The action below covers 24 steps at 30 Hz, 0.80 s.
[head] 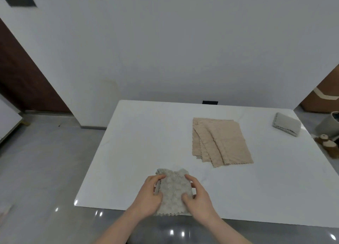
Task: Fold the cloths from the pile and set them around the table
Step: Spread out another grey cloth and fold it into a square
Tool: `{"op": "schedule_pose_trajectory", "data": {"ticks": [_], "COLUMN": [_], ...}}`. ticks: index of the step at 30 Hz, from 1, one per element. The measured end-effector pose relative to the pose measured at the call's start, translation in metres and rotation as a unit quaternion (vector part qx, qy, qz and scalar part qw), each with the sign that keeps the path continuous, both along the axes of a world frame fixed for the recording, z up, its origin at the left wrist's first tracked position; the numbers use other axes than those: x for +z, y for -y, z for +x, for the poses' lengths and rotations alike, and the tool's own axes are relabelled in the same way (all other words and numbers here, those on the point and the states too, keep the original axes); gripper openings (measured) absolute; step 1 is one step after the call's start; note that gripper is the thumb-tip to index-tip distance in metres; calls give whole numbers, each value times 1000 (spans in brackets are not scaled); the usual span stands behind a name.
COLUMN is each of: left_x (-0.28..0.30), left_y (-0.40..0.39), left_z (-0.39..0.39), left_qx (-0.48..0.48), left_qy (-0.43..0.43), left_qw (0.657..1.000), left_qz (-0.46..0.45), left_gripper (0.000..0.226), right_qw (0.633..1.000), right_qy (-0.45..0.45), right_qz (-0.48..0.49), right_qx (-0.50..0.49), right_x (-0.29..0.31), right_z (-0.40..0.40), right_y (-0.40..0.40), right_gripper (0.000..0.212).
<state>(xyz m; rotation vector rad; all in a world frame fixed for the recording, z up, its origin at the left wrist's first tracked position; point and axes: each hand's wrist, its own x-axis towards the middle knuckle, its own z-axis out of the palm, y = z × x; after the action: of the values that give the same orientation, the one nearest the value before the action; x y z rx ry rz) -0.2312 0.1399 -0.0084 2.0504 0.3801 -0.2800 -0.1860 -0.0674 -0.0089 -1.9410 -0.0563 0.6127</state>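
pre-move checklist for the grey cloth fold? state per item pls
1. Both hands on the grey cloth: ok. Left hand grips its left edge, right hand its right edge.
2. Cloth backed by the table: not ok. Its near edge hangs over the table's front edge.
3. Fold edges lined up: cannot tell. The hands cover both sides, and the far end looks bunched.
4. Pile clear of the fold: ok. The beige cloths lie apart, further back and to the right.
5. Earlier folded cloth set down: ok. It rests near the far right corner.
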Motion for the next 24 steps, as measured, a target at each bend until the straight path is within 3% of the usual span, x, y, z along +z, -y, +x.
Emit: {"op": "schedule_pose_trajectory", "data": {"ticks": [11,24], "left_x": [-1,9], "left_y": [-178,-254], "left_z": [53,116], "left_qx": [-97,-112], "left_qy": [-30,-48], "left_qw": [995,992], "left_qz": [24,39], "left_gripper": [56,68], "right_qw": [995,996], "right_qy": [-19,-18], "right_qz": [-13,-12], "right_qx": [-97,-92], "right_x": [-3,-3], "right_z": [16,78], "right_y": [-173,-249], "right_gripper": [51,55]}}
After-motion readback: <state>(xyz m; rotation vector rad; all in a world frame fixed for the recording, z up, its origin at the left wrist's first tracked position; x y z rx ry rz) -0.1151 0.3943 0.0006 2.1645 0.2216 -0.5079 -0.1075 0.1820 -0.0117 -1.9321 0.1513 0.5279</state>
